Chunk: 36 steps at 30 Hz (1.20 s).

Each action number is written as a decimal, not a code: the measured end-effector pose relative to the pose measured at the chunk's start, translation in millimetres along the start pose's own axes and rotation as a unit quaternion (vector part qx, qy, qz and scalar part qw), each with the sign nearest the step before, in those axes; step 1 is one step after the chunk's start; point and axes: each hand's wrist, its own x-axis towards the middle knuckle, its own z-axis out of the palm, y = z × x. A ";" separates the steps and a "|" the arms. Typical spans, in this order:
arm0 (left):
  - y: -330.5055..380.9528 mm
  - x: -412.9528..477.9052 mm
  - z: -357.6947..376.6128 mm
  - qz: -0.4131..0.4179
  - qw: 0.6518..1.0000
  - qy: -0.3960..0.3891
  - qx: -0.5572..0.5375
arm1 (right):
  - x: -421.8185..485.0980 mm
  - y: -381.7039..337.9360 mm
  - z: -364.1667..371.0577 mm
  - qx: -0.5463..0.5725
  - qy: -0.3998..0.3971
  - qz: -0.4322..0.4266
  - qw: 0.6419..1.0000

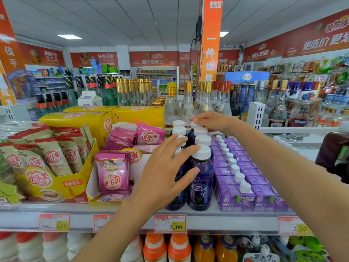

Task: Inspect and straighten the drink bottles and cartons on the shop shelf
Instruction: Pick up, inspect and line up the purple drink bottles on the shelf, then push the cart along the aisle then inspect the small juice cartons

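Your left hand (pixel 164 176) lies released, fingers spread and nearly straight across the two rows of dark blue bottles (pixel 190 140). Its index tip touches the white cap (pixel 204 153) of the front right bottle (pixel 201 186) and its thumb rests against that bottle's side. Your right hand (pixel 215 121) reaches over to the rearmost bottle (pixel 195 125), fingertips on its cap; at this angle you cannot tell whether they pinch it or only rest there. The bottles stand upright at the front of the shelf (pixel 132 220), above the 3.00 price tag (pixel 170 223). They stand between the pink sachets (pixel 113 174) and the purple cartons (pixel 236 197). Clear glass bottles (pixel 187 106) stand behind.
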 end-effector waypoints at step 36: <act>68.3 -41.6 44.8 -0.028 0.999 0.029 0.033 | -209.7 65.3 18.6 -0.023 0.134 -0.118 0.984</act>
